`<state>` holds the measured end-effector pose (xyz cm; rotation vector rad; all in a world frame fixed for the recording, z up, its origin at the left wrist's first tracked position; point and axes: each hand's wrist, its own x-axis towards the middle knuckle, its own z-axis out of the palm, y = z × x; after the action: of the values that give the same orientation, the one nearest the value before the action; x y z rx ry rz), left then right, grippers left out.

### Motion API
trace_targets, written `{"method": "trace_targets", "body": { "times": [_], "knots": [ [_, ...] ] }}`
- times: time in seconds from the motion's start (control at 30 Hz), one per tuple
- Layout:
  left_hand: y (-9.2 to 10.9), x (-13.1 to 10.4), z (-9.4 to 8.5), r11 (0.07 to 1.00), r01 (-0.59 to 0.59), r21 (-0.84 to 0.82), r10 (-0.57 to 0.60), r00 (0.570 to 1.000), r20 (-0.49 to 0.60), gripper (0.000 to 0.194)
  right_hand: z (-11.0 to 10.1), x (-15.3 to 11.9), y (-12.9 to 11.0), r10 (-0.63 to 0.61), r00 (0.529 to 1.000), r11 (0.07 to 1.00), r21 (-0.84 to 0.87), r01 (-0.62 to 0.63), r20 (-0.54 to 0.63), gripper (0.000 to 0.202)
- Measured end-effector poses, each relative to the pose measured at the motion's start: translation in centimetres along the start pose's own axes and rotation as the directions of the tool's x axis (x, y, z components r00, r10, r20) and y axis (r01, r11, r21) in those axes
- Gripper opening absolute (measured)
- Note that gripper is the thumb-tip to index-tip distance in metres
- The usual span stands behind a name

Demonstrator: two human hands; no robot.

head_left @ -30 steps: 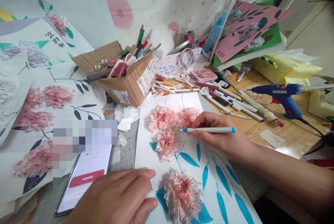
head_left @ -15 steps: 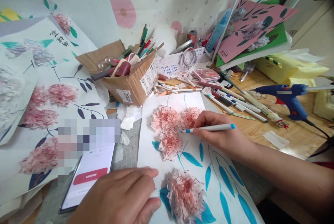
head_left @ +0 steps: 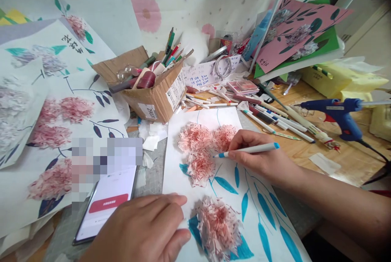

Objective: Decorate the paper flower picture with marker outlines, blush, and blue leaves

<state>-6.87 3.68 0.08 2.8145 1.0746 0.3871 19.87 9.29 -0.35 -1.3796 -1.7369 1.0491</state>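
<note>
My right hand [head_left: 259, 154] grips a white felt-tip pen [head_left: 262, 148] with blue ends. The pen slants over a white sheet [head_left: 174, 172], its tip beside the ruffled pink paper flowers [head_left: 200, 166] in the upper part. Blue leaves [head_left: 265, 211] and thin stems are drawn on the sheet's right side. At the lower left edge of the sheet rests my left hand [head_left: 149, 225], fingers curled. A small pale bit shows between its thumb and forefinger, too covered to name. Close to that hand is a larger pink paper flower [head_left: 218, 227].
A phone [head_left: 106, 205] lies left of the sheet, beside finished flower pictures [head_left: 76, 109]. Behind stands a cardboard box [head_left: 161, 99] full of pens. Loose pens [head_left: 281, 119] and a blue glue gun [head_left: 336, 113] with its cord lie to the right.
The whole view has shifted slightly to the right. The pen tip stays near the pink flowers, a touch lower. My left hand holds its place on the sheet.
</note>
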Motion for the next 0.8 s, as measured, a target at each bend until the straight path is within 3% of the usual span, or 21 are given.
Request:
{"method": "trace_targets", "body": {
  "times": [0.17, 0.33, 0.8],
  "knots": [
    [0.1, 0.1, 0.1, 1.000, 0.007, -0.010, -0.007, 0.997, -0.071, 0.023, 0.0, -0.3, 0.0, -0.012, 0.999, 1.000, -0.011, 0.013, 0.040, 0.012],
    [0.8, 0.0, -1.1, 0.999, 0.035, -0.009, -0.034, 0.998, 0.053, 0.034, 0.1, -0.4, 0.5, -0.013, 0.999, 0.994, -0.107, 0.017, 0.038, 0.022],
    [1.1, 0.6, -1.2, 0.999, 0.038, -0.017, -0.037, 0.998, 0.054, 0.031, -1.1, -0.4, 0.7, -0.028, 0.999, 0.996, -0.088, 0.031, 0.042, 0.015]
  ]
}}
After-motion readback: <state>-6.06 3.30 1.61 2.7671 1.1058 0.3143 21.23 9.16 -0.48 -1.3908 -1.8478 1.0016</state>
